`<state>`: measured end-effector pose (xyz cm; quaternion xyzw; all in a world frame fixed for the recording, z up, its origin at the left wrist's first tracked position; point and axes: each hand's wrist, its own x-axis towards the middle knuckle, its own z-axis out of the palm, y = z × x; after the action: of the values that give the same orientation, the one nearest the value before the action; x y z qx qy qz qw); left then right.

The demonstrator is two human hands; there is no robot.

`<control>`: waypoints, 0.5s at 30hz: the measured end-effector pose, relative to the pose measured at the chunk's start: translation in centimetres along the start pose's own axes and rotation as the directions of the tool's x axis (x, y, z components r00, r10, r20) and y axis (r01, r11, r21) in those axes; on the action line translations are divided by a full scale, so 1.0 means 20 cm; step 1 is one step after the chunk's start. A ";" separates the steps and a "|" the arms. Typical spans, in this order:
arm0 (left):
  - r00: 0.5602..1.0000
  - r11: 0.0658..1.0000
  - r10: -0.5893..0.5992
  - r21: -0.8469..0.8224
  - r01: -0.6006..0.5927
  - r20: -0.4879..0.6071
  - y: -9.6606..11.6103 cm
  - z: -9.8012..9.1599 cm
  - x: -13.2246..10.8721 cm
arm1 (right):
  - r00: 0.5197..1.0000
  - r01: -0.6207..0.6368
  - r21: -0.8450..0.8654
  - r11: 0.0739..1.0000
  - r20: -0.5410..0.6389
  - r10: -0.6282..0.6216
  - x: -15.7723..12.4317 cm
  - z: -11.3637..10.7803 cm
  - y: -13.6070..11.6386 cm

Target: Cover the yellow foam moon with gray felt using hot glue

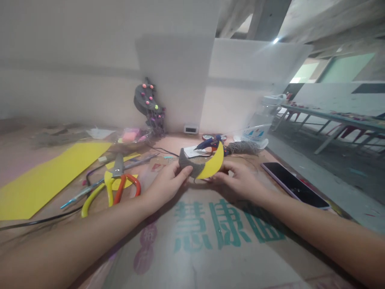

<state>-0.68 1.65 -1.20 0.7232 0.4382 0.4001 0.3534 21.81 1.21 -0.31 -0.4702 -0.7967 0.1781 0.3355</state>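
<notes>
Both my hands hold a crescent-shaped craft piece [214,164] just above the cardboard-covered table [210,257]. Its right part is bare yellow and its left part is wrapped in grey-brown twine. My left hand [167,182] pinches the wrapped left end with thumb and fingers. My right hand [237,178] grips the lower right side of the yellow part, fingers closed on it. A bundle of the same twine [243,147] lies behind the piece.
A blue glue gun [209,143] lies behind the crescent. Yellow-handled and orange-handled scissors [116,182] and a yellow sheet [45,176] lie to the left. A phone [293,184] rests at right near the table edge. A finished dark crescent with coloured beads [147,102] stands against the wall.
</notes>
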 end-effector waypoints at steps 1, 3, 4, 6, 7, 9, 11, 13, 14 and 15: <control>1.000 1.000 -0.002 0.001 0.002 0.002 0.00 0.00 0.00 | 0.999 -0.011 -0.053 0.999 -0.041 0.009 0.02 -0.03 0.02; 1.000 1.000 -0.011 -0.005 0.011 0.012 0.00 0.00 0.00 | 0.992 -0.059 -0.130 0.990 -0.115 0.045 0.07 -0.09 0.10; 1.000 1.000 -0.019 -0.005 0.019 0.019 0.00 0.00 0.00 | 0.983 -0.059 -0.138 0.989 -0.178 0.034 0.09 -0.12 0.14; 0.999 1.000 -0.021 0.008 0.021 0.037 0.01 0.00 -0.01 | 0.959 -0.082 -0.133 0.988 -0.281 0.041 0.13 -0.16 0.24; 0.999 1.000 -0.011 0.019 0.010 0.045 0.01 0.00 -0.01 | 0.949 -0.119 -0.115 0.986 -0.307 0.078 0.15 -0.17 0.28; 0.998 0.999 0.025 0.042 -0.028 0.061 0.00 0.00 -0.01 | 0.947 -0.173 -0.065 0.983 -0.285 0.148 0.18 -0.18 0.34; 0.996 0.997 0.055 0.049 -0.059 0.074 0.00 0.00 -0.01 | 0.953 -0.197 -0.024 0.980 -0.239 0.186 0.22 -0.17 0.37; 0.994 0.997 0.060 0.034 -0.063 0.093 0.00 0.00 -0.01 | 0.959 -0.201 0.001 0.980 -0.206 0.197 0.27 -0.15 0.40; 0.993 0.998 0.057 0.022 -0.059 0.101 -0.01 0.00 -0.01 | 0.960 -0.200 0.010 0.980 -0.198 0.198 0.29 -0.14 0.41; 0.993 0.998 0.053 0.010 -0.054 0.107 -0.01 0.00 -0.01 | 0.961 -0.201 0.021 0.979 -0.192 0.201 0.32 -0.13 0.42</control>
<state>-0.77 1.45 -1.39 0.7573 0.4016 0.3675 0.3608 26.77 10.82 -1.14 -0.5633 -0.7085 0.1653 0.3917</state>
